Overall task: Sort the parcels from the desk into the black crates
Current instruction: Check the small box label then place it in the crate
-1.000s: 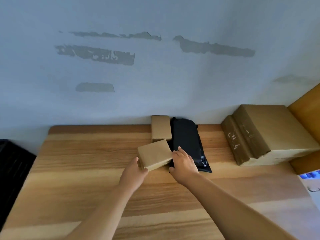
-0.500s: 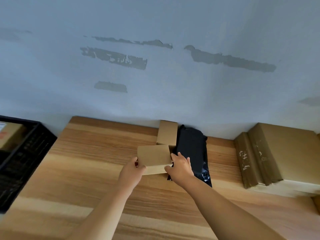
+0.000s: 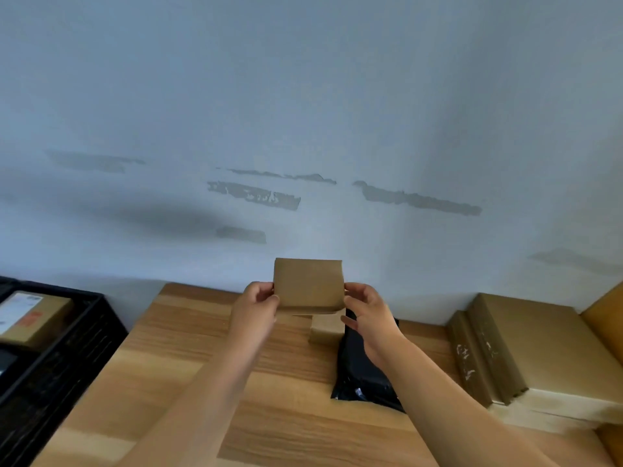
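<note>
**Small brown box held up over the desk, both hands**

- Small brown cardboard box: lifted clear of the desk, held in front of the wall, broad face toward the person. Left hand pinches its left edge, thumb on the near face; right hand grips its right edge, fingers curled round it.
- Pale wooden desk: planked top, set against the wall.
- Second small brown cardboard box: lying on the desk just below the held one, touching the black bag beside it.
- Glossy black plastic mailer bag: flat on the desk, partly hidden by the right forearm.
- Large flat brown cardboard cartons: stacked at the desk's right end, white scuffs on the near edges.
- Black plastic lattice crate: left of the desk, lower down. Inside it, a brown parcel with a white label and an orange mark.
- Pale blue-grey wall: grey patches where the paint has peeled.
</note>
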`<act>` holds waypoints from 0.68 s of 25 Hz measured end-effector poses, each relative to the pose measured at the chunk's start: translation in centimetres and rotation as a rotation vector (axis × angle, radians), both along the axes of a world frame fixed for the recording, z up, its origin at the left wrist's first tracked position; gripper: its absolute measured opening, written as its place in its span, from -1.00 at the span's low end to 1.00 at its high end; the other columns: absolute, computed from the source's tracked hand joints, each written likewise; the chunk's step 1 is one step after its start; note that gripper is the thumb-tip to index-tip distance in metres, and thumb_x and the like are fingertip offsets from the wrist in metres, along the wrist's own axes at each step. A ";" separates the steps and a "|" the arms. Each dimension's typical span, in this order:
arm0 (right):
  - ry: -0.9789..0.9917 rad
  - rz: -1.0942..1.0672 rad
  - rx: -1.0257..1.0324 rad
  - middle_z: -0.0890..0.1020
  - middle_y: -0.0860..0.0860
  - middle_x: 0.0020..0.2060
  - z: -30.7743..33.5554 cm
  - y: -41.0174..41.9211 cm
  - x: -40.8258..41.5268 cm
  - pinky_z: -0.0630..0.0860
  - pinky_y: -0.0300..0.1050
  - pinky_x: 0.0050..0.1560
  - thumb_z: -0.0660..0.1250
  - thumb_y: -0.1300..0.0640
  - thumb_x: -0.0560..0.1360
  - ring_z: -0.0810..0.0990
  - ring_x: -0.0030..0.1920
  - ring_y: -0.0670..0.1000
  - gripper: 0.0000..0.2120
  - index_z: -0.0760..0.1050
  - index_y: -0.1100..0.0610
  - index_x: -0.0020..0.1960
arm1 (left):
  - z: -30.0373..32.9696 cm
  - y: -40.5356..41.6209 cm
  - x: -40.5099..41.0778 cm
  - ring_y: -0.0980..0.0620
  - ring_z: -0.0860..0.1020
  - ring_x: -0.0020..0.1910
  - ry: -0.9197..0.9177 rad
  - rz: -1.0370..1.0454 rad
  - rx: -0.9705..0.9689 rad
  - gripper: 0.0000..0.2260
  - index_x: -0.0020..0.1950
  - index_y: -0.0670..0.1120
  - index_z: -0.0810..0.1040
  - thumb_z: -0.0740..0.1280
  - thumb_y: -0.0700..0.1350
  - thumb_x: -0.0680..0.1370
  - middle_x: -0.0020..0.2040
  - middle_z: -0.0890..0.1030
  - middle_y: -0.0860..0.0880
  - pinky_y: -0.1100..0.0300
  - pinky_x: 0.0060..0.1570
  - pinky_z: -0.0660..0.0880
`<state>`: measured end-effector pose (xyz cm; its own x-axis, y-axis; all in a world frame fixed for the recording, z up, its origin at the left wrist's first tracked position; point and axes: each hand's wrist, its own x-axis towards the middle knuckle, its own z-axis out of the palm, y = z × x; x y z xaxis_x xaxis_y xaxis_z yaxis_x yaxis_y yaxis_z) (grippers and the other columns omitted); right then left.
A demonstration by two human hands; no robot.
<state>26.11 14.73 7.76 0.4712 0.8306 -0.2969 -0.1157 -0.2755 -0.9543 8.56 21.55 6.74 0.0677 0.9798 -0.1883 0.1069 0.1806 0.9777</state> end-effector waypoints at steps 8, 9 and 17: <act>0.097 -0.022 0.224 0.66 0.02 -0.01 5.9 -0.7 -1.5 0.58 -0.09 0.02 0.15 0.24 0.62 0.62 0.06 -0.05 -0.79 0.56 0.10 0.05 | 6.7 -0.3 -2.4 0.22 0.57 -0.06 -0.066 -0.046 0.208 -0.58 0.15 0.07 0.49 0.27 -0.39 0.45 -0.04 0.60 0.13 0.24 -0.13 0.51; 0.104 -0.021 0.240 0.65 0.04 0.01 6.4 -0.7 -1.6 0.58 -0.05 0.07 0.14 0.22 0.63 0.62 0.08 -0.03 -0.79 0.56 0.12 0.06 | 7.2 -0.3 -2.6 0.24 0.57 -0.06 -0.057 -0.061 0.222 -0.56 0.16 0.08 0.49 0.27 -0.40 0.45 -0.03 0.60 0.12 0.29 -0.16 0.48; 0.195 -0.078 0.353 0.60 0.08 0.01 8.2 -1.3 -2.2 0.50 0.14 0.24 0.18 0.07 0.63 0.56 0.17 0.03 -0.81 0.47 0.16 -0.03 | 9.5 -0.6 -3.1 0.05 0.58 0.11 -0.270 -0.114 0.219 -0.78 0.05 0.06 0.59 0.18 -0.19 0.61 0.08 0.64 0.00 0.02 0.11 0.53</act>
<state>23.90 13.40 15.95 0.4999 0.8614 -0.0897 -0.3114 0.0821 -0.9467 5.42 20.96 16.25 0.1975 0.9782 0.0646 -0.1527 -0.0344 0.9877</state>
